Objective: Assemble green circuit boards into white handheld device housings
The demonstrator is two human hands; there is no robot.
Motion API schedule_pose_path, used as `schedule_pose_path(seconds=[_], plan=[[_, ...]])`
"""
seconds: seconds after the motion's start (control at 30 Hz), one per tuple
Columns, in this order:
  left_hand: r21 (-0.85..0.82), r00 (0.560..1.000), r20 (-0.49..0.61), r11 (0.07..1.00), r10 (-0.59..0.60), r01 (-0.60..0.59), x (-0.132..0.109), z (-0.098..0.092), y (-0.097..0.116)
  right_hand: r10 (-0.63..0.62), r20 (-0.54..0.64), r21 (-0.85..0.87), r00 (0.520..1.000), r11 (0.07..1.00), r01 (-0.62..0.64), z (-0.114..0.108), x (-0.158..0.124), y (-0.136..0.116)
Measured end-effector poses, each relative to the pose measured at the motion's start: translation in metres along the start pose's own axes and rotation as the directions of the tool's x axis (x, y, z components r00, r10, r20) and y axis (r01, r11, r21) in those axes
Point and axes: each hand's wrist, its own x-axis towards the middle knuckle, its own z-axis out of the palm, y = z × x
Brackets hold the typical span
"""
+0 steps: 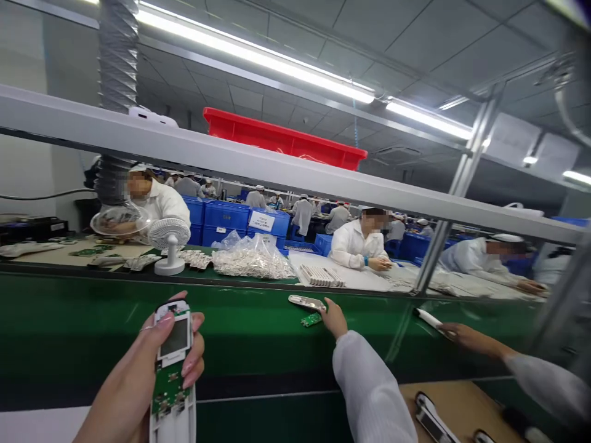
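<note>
Above the green belt [258, 344] under strip lights [258, 56], left fingers [192, 363] grip a handset [170, 378]; right fingers [334, 316] touch a casing [303, 301], grip unclear.

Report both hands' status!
Left hand gripping long white plastic handset, green circuit board exposed. Right hand at pale oblong casing. Another person's hand farther right, not blocking.

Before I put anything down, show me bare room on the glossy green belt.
Bare belt lies left of the left hand and between it and the small green circuit board. Crowded: beyond the belt, around the white desk fan and clear plastic bag.
</note>
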Motion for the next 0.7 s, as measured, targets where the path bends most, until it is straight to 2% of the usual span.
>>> schedule_pose_path(seconds=[0.1, 0.2, 0.3, 0.4, 0.5, 0.57, 0.63, 0.7], plan=[[-0.021, 0.999, 0.010, 0.998, -0.052, 0.052, 0.002, 0.001, -0.005, 0.002, 0.058, -0.037, 0.998, 0.999, 0.000, 0.017, 0.022, 0.004], [-0.037, 0.997, 0.058, 0.998, -0.048, 0.050, 0.004, 0.004, -0.009, -0.001, 0.109, -0.067, 0.994, 0.998, 0.009, 0.022, 0.032, 0.007], [-0.047, 0.995, 0.080, 0.997, -0.057, 0.061, 0.004, 0.005, -0.010, -0.016, 0.167, -0.070, 0.986, 0.997, 0.028, 0.016, 0.031, 0.008], [-0.049, 0.993, 0.096, 0.996, -0.071, 0.076, 0.000, 0.006, -0.009, -0.063, 0.234, -0.014, 0.970, 0.998, 0.068, 0.001, 0.021, -0.002], [-0.049, 0.988, 0.137, 0.996, -0.071, 0.079, -0.006, 0.009, -0.006, -0.162, 0.278, 0.115, 0.947, 0.984, 0.134, -0.018, -0.001, -0.028], [-0.046, 0.986, 0.152, 0.996, -0.072, 0.080, -0.011, 0.012, -0.003, -0.253, 0.301, 0.212, 0.919, 0.958, 0.194, -0.032, -0.028, -0.051], [-0.046, 0.987, 0.146, 0.996, -0.063, 0.071, -0.016, 0.015, 0.000, -0.359, 0.337, 0.295, 0.870, 0.918, 0.265, -0.045, -0.065, -0.075], [-0.055, 0.989, 0.139, 0.997, -0.052, 0.060, -0.021, 0.017, 0.002, -0.453, 0.389, 0.350, 0.802, 0.878, 0.327, -0.053, -0.110, -0.096]])
